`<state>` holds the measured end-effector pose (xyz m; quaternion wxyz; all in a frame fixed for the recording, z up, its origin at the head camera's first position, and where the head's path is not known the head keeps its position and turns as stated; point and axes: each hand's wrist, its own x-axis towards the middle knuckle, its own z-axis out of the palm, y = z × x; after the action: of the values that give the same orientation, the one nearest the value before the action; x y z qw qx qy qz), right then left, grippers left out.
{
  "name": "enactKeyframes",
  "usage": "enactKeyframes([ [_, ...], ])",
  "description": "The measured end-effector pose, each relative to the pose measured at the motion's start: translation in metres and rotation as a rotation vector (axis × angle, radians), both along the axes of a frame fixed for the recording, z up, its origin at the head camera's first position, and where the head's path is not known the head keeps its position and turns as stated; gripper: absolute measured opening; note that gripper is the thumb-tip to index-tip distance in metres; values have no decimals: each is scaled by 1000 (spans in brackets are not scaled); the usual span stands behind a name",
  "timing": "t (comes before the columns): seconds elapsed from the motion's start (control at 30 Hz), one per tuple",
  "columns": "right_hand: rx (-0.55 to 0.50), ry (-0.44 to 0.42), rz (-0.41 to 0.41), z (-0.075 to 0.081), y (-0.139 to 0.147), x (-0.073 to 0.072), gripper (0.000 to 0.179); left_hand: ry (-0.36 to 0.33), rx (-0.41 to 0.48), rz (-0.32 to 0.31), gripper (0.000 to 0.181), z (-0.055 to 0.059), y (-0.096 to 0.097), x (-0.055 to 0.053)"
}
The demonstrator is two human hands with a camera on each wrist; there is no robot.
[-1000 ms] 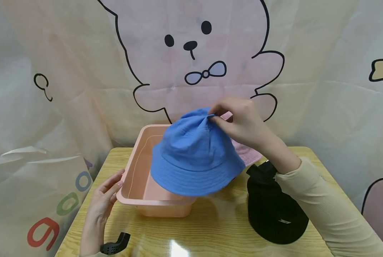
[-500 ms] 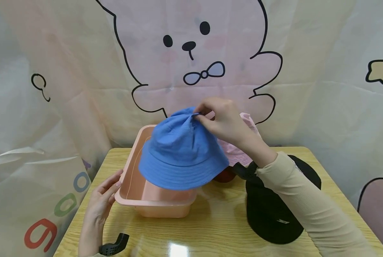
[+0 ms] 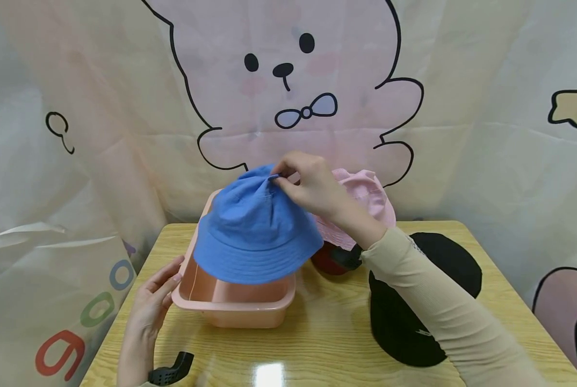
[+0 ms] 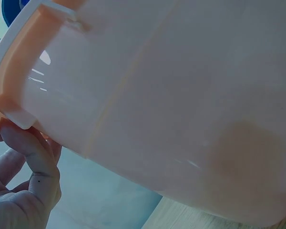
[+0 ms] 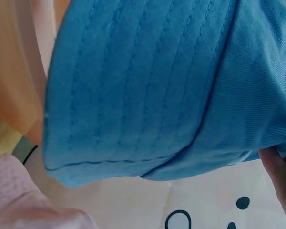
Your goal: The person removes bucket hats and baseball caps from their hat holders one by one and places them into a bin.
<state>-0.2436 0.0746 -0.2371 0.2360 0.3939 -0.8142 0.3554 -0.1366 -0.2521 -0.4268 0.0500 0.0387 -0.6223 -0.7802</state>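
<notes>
Since half a second ago, the right hand (image 3: 312,181) has carried the blue bucket hat (image 3: 257,231) toward 9 o'clock, farther over the pink basin (image 3: 232,307). More of the pink hat (image 3: 361,196) now shows behind the forearm, while the basin stands where it was.

From left to right, the left hand (image 3: 156,294) is at the basin's 9 o'clock, its thumb and fingers narrowed on the rim, which they pinch in the left wrist view. A black wrist device (image 3: 172,370) sits below it, toward 6 o'clock. The basin stands on the wood-grain table (image 3: 327,344); its near wall and part of its inside show.

The blue hat hangs above the basin, crown toward 12 and brim toward 6, hiding the basin's far part; whether the brim touches the basin, I cannot tell. The right hand, at the hat's 1 o'clock, pinches a fold of the crown between thumb and fingers.

The pink hat lies at the basin's 2 o'clock, partly behind the right forearm. Just below it, at 3 o'clock, a dark red thing (image 3: 326,262) is too covered to name. Farther out, between 3 and 4 o'clock, a black cap (image 3: 399,322) lies on the table, crossed by the cream sleeve (image 3: 443,301). At 12 o'clock hangs a backdrop printed with a bear (image 3: 288,32).
</notes>
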Motion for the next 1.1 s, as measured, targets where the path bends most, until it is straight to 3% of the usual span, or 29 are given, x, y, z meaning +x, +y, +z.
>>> enactKeyframes([
  [0.63,62,-87,40,-24,-31,-8,4,-9,-5,-2,34,1,0,1],
  [1.1,79,-56,34,-36,-45,-11,4,-5,-1,-5,35,0,1,0],
])
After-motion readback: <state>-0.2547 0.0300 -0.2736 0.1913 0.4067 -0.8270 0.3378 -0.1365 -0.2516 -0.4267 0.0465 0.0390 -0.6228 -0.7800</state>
